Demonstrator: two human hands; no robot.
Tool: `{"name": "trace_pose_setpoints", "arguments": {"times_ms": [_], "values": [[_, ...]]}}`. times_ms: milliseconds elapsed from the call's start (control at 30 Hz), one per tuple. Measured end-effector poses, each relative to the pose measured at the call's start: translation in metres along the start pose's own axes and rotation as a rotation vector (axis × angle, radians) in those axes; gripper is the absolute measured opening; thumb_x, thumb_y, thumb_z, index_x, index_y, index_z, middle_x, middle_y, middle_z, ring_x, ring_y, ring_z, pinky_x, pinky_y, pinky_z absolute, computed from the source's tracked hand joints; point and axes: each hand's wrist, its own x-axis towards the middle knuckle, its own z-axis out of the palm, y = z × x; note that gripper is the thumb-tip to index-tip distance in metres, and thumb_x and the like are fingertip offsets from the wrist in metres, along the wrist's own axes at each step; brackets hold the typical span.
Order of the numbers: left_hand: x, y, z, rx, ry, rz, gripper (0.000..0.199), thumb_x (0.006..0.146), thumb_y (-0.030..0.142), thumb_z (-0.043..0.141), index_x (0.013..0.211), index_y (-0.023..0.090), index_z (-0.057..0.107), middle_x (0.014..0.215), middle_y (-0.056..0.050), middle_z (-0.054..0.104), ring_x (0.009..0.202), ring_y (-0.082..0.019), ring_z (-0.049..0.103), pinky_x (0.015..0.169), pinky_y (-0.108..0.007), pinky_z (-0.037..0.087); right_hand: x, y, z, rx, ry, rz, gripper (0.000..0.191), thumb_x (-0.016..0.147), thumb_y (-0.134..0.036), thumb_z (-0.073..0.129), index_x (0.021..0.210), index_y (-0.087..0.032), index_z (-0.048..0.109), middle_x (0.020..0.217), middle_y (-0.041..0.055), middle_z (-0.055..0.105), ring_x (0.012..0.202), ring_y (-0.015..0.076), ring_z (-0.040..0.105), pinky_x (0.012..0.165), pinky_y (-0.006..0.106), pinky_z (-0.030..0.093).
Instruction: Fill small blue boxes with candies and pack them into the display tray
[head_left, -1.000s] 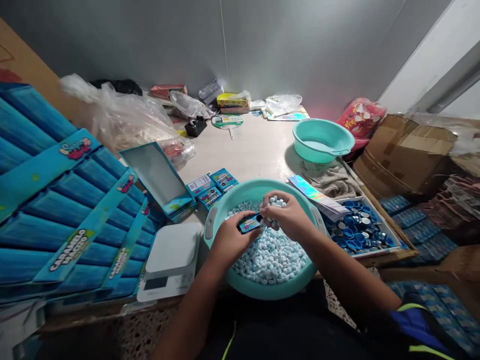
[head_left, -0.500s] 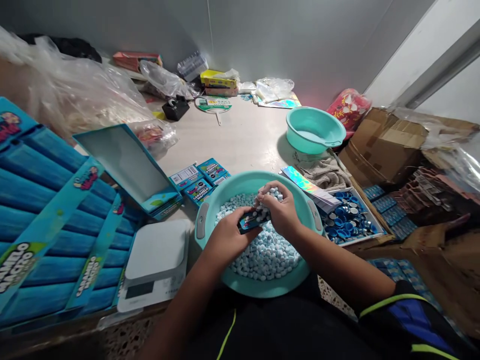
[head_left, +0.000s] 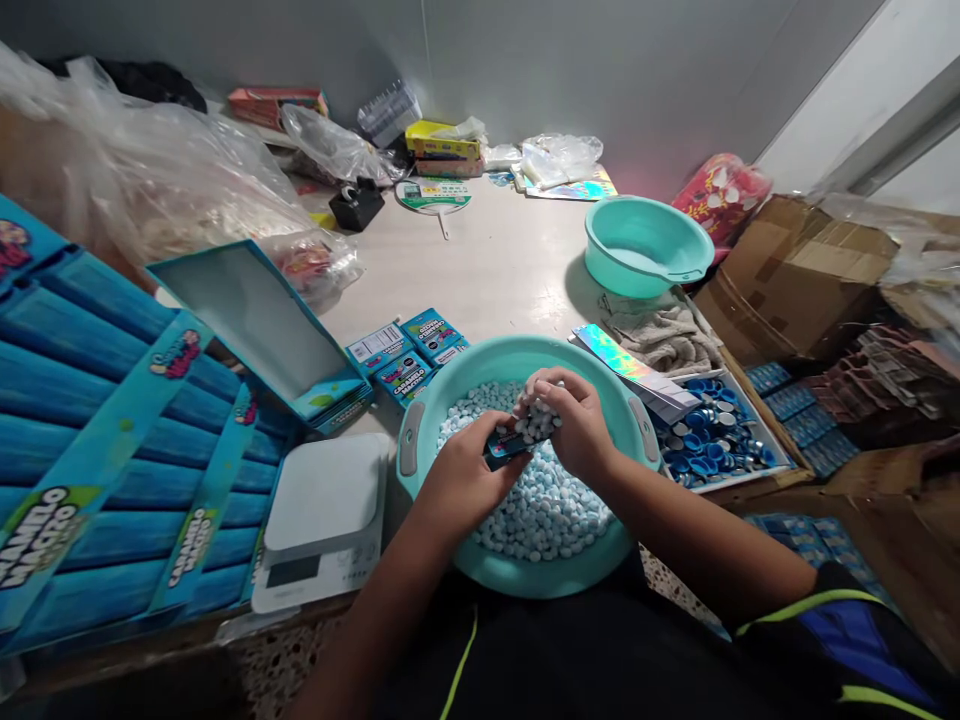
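Many long blue cartons (head_left: pixel 127 450) were laid out at the left end of the table (head_left: pixel 480 270), with an open blue box (head_left: pixel 255 320) propped just beside them and a white kitchen scale (head_left: pixel 322 510) placed in front of that box. Small blue packets (head_left: pixel 412 355) were set on the table between the box and a large teal basin (head_left: pixel 525 357), which was filled with pale blue candies (head_left: pixel 540 510). Above those candies, a small blue packet (head_left: pixel 508 447) was gripped in the curled fingers of the left hand (head_left: pixel 472 475). A cluster of the candies was pinched just above that packet by the nearly closed right hand (head_left: pixel 574 425). Farther right, holographic strips (head_left: pixel 607 350) were laid just beside the basin's rim, near a crumpled cloth (head_left: pixel 660 340). A smaller teal basin (head_left: pixel 645 245) was placed behind the cloth, a white tray (head_left: pixel 750 470) of blue and silver caps (head_left: pixel 709 430) was set lower down, and a cardboard box (head_left: pixel 795 280) was stood at the far right.
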Motion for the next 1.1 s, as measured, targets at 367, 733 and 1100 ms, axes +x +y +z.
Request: {"name": "trace_pose_setpoints", "arguments": {"times_ms": [367,733,1100], "values": [[0.001,-0.008,0.003,-0.043,0.138,0.165,0.022,0.078,0.021,0.079,0.097,0.025,0.069,0.099,-0.004,0.071,0.097,-0.025,0.069,0.088,-0.043,0.057,0.004,-0.002,0.005,0.126,0.105,0.082,0.042,0.088,-0.051,0.067,0.059,-0.020,0.063,0.065,0.0004,0.057,0.069,0.0183,0.062,0.074,0.033,0.054],[-0.008,-0.002,0.002,-0.026,0.011,0.131,0.035,0.082,0.016,0.075,0.116,0.025,0.070,0.116,-0.006,0.063,0.112,-0.022,0.063,0.103,-0.039,0.052,-0.004,-0.003,0.005,0.106,0.219,0.178,0.038,0.078,-0.056,0.080,0.083,-0.020,0.069,0.061,-0.0041,0.055,0.063,0.0175,0.064,0.061,0.029,0.054],[-0.012,0.003,0.003,0.003,-0.032,0.126,0.023,0.088,0.017,0.069,0.109,0.025,0.070,0.119,-0.007,0.058,0.113,-0.022,0.062,0.104,-0.040,0.051,-0.006,-0.002,0.002,0.044,0.217,0.201,0.046,0.078,-0.059,0.077,0.062,-0.020,0.059,0.066,0.0003,0.060,0.065,0.0186,0.064,0.059,0.029,0.050]]}}
